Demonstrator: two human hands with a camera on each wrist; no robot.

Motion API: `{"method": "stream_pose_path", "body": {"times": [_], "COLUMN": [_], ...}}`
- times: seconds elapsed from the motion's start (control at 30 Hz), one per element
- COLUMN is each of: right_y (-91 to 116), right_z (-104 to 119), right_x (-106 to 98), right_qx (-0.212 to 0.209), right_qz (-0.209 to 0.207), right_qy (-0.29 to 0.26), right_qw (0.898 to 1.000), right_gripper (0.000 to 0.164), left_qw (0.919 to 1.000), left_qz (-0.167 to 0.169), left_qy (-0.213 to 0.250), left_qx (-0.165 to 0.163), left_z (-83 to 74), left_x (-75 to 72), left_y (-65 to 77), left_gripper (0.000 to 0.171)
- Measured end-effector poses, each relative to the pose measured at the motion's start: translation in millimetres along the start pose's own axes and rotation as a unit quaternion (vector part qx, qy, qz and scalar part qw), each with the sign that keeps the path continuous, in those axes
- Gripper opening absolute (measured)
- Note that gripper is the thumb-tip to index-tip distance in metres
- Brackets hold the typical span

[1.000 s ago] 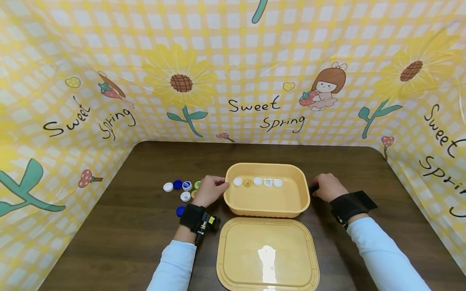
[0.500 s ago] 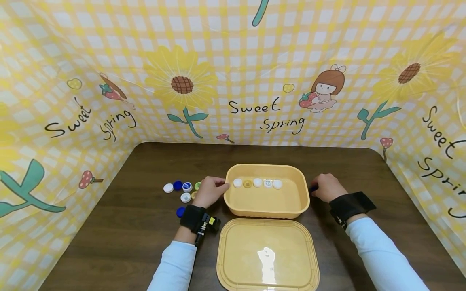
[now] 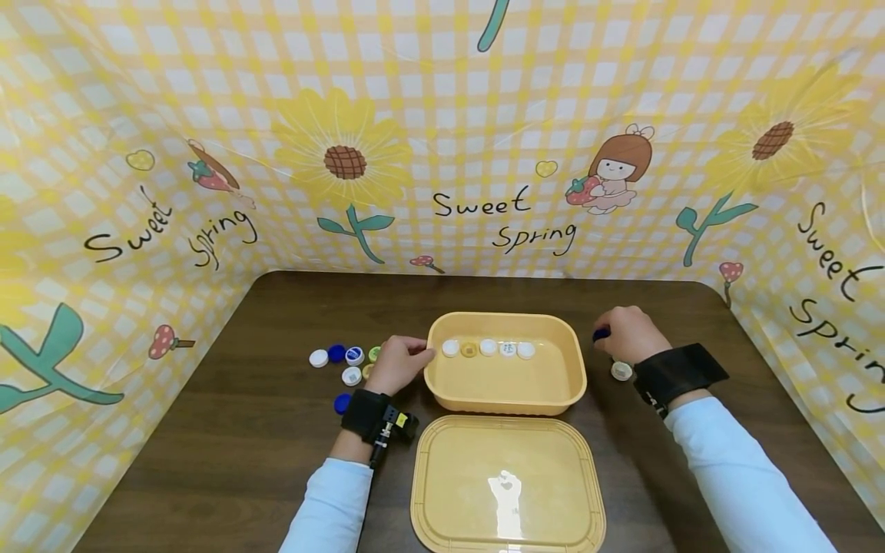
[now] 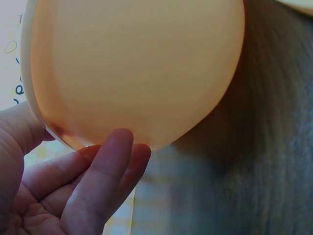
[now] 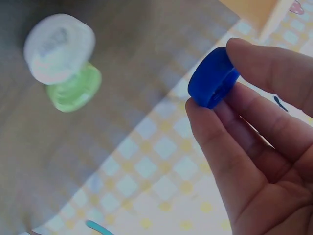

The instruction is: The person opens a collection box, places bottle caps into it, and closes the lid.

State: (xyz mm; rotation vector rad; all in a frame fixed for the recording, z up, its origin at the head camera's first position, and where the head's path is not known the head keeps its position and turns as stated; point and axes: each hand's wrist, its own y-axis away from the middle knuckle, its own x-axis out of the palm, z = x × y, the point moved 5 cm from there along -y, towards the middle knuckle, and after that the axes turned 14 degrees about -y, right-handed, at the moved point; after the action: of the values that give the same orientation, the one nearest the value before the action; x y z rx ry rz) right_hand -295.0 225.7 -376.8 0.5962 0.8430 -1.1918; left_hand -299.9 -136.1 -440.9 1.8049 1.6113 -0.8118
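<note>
My left hand [image 3: 397, 364] holds the left rim of a yellow plastic tub [image 3: 505, 388]; in the left wrist view its fingers lie against the tub's outer wall [image 4: 142, 63]. Inside the tub several bottle caps sit in a row, mostly white [image 3: 488, 348] with one yellow [image 3: 469, 349]. To the right of the tub, my right hand [image 3: 632, 336] pinches a blue bottle cap [image 5: 211, 78] between thumb and fingertips, raised off the table. Below that hand lie a white cap [image 3: 621, 371] and, in the right wrist view, a green cap [image 5: 76, 90] touching it.
Several loose caps, blue [image 3: 336, 353], white [image 3: 318, 358] and green, lie on the dark table left of the tub, some partly behind my left hand. A flat yellow lid [image 3: 508, 484] lies in front of the tub. Checked cloth [image 3: 484, 138] walls in the table.
My right hand has lifted with the blue cap and shifted slightly away from the tub, uncovering the white cap below it. The left hand keeps its place on the tub.
</note>
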Motion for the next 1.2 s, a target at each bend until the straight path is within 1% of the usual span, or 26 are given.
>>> {"method": "stream_pose_path", "body": {"times": [0.2,0.47,0.63,0.83,1.07,1.2], "right_y": [-7.8,-21.7,-30.3,-38.7,-48.0,-52.9], "right_z": [16.3,47.3,59.9,67.2,84.0,96.0], "right_x": [-9.1,-9.3,-3.1,5.9,21.8,32.0], "right_qx": [-0.009,-0.024,-0.027,-0.028,-0.049,-0.063], "right_qz": [-0.008,0.000,0.016,0.024,0.047,0.066], "right_qy": [0.007,0.007,-0.001,0.002,0.008,0.006], "right_qw": [1.000,1.000,1.000,0.999,0.998,0.996], "right_gripper": [0.016,0.019,0.018,0.015,0.016,0.017], "left_qw": [1.0000,1.0000,1.0000,1.0000,1.0000,1.0000], "left_qz": [0.001,0.001,0.004,0.008,0.009,0.004], "left_qy": [-0.002,-0.006,-0.005,-0.001,0.003,0.002], "left_qx": [0.002,-0.002,-0.001,0.004,-0.004,0.000], "left_z": [-0.5,0.9,1.8,0.0,-2.2,-2.0], "left_x": [-0.1,-1.0,0.3,0.4,-2.1,-2.3], "left_y": [0.7,1.6,0.6,0.1,1.9,1.8], "left_gripper": [0.025,0.025,0.025,0.025,0.026,0.025]}}
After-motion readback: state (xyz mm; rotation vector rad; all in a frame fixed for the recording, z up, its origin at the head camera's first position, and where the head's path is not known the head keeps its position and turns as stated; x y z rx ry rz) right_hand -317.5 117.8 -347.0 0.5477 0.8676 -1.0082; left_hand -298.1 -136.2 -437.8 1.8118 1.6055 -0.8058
